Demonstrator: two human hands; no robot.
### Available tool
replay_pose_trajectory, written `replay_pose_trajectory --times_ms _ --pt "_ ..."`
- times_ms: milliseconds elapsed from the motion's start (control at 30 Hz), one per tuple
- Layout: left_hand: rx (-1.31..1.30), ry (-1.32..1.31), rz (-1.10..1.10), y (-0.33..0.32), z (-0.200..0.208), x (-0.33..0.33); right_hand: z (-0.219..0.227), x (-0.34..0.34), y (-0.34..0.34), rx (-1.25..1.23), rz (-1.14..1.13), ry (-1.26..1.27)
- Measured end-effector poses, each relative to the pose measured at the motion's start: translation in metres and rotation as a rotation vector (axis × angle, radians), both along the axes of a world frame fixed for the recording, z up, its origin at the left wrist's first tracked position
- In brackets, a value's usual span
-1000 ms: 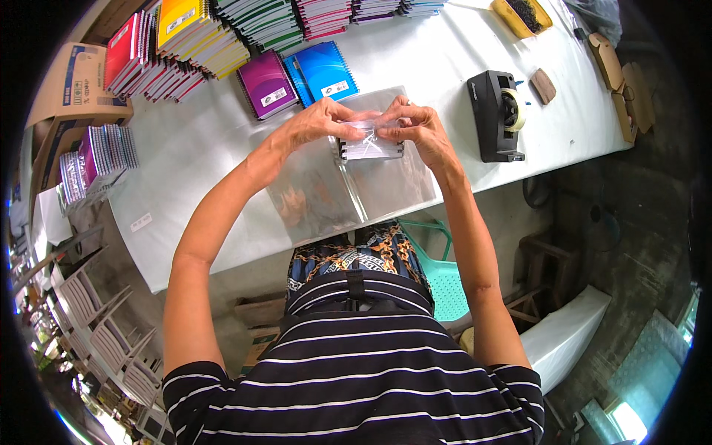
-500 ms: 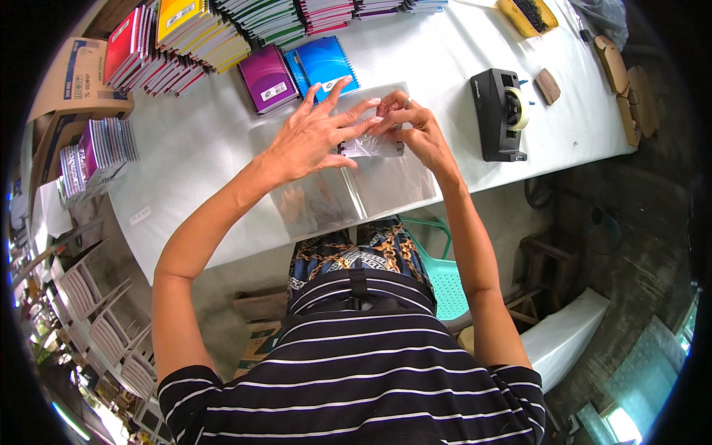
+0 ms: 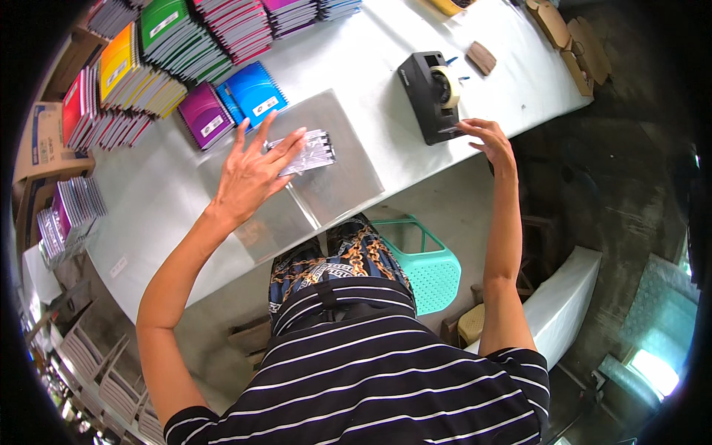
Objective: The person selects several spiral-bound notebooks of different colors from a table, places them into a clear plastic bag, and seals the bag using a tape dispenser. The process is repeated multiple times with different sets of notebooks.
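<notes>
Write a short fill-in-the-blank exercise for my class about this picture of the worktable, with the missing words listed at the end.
1. The left hand is at the small wrapped bundle, and the right hand is at the tape dispenser, whose body is ____.
2. Of the two notebooks lying together, the purple notebook is to the ____ of the blue notebook.
3. Between the yellow stack and the pink stack stands a stack whose covers are ____.

Missing words: black; left; green

Black tape dispenser (image 3: 420,104), pale yellow tape (image 3: 453,86) — purple notebook (image 3: 202,111), blue notebook (image 3: 256,89) — mint-green stool (image 3: 432,278), white table (image 3: 363,70), black shirt (image 3: 371,374) with white stripes
</notes>
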State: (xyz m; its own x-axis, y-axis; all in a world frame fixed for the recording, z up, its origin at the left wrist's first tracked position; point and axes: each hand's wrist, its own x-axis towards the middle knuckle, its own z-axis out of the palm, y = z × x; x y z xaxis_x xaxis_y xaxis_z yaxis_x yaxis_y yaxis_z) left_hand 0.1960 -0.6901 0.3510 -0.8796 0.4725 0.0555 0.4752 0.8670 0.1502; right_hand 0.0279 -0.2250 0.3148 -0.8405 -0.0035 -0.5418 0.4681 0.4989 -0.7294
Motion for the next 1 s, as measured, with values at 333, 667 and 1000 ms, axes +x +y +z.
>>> replay_pose_trajectory --times_ms 333,667,1000 --pt "-0.033 0.003 0.024 0.004 0.001 0.005 -0.041 0.035 0.004 -0.961 -0.149 0.209" --pt "-0.039 0.049 0.012 0.005 -0.010 0.006 -0.056 0.082 0.009 0.522 -0.229 0.625" --pt "-0.009 0.112 0.025 0.001 -0.016 0.010 0.038 0.178 -0.277 -0.721 -0.266 -0.099"
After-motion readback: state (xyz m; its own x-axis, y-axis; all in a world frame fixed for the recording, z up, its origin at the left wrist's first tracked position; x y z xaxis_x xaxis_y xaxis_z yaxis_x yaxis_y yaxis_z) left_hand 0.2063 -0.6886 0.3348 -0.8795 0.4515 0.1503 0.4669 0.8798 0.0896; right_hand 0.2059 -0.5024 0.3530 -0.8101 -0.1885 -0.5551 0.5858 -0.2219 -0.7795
